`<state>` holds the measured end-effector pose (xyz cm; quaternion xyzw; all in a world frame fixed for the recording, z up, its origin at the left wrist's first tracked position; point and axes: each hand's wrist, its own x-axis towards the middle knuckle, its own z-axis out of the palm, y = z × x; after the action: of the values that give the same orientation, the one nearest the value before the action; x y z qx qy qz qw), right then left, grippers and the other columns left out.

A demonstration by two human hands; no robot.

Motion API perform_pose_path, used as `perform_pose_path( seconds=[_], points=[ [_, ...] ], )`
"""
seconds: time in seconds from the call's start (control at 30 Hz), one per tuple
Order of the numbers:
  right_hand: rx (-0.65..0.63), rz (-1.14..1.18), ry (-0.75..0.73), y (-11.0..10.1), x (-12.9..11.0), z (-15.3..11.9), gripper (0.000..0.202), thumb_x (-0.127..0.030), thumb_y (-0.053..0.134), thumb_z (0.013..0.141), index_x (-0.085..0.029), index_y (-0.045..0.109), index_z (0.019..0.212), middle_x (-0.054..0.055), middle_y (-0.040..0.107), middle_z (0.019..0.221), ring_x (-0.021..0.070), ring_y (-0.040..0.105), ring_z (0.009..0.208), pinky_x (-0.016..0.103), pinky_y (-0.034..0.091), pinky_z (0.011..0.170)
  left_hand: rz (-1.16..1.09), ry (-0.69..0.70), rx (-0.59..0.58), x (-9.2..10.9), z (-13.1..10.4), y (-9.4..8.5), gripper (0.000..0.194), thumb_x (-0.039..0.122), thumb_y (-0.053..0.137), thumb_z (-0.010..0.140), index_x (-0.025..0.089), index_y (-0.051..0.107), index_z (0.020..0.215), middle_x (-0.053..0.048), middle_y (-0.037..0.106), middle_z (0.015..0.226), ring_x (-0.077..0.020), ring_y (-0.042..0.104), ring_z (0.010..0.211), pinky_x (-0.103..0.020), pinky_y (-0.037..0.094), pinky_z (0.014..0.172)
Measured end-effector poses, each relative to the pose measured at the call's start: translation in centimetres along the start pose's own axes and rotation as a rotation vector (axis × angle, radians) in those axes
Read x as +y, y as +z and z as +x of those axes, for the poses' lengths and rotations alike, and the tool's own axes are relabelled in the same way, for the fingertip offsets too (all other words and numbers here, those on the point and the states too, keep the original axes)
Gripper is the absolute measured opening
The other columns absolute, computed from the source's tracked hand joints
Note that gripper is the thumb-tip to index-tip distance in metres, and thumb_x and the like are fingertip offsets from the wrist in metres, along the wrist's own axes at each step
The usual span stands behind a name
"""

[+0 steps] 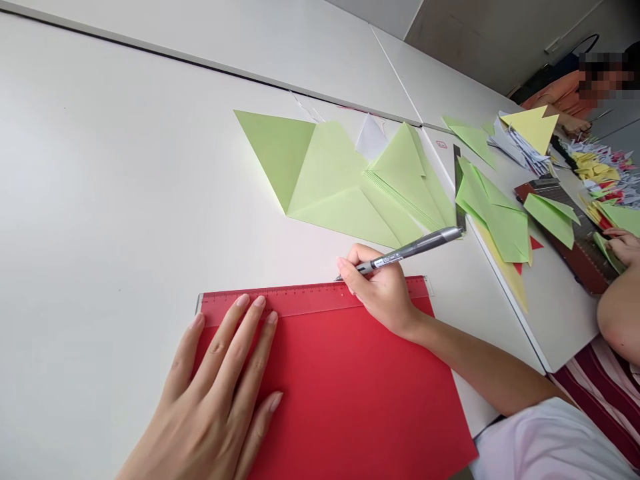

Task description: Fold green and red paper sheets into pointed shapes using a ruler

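A sheet of red paper (345, 393) lies on the white table, with a clear plastic ruler (310, 301) laid along its far edge. My left hand (215, 400) rests flat with its fingers spread, the fingertips pressing on the ruler's left part and the paper. In my right hand (385, 293) is a grey pen (420, 247), gripped near its tip. The tip meets the ruler's far edge, right of the middle. My right hand covers part of the ruler and the paper's edge.
Folded green papers (340, 173) lie beyond the ruler, beside a small white paper piece (371, 137). To the right are more green pieces (500, 220), a brown paper cutter (590, 260) and a heap of coloured folded paper (600, 167). Other people sit there; one hand (625, 247) shows.
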<state>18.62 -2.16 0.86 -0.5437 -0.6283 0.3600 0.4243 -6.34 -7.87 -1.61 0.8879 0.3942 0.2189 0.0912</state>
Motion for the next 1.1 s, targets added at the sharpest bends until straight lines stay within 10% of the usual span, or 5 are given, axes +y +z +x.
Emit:
perform_pose_path(
  seconds=[1.1],
  points=[
    [-0.023,-0.016,0.014,0.03,-0.19,0.13,0.037,-0.021,0.052,0.093,-0.023,0.032,0.062,-0.007,0.033,0.054,0.0093,0.034,0.050,0.025,0.030,0.051,-0.008,-0.024,-0.005,-0.03,-0.09,0.05,0.058,0.037,0.030,0.101,0.021,0.021,0.156,-0.007,0.034,0.157,-0.0299,0.035,0.143,-0.048,0.012,0.124]
  ],
)
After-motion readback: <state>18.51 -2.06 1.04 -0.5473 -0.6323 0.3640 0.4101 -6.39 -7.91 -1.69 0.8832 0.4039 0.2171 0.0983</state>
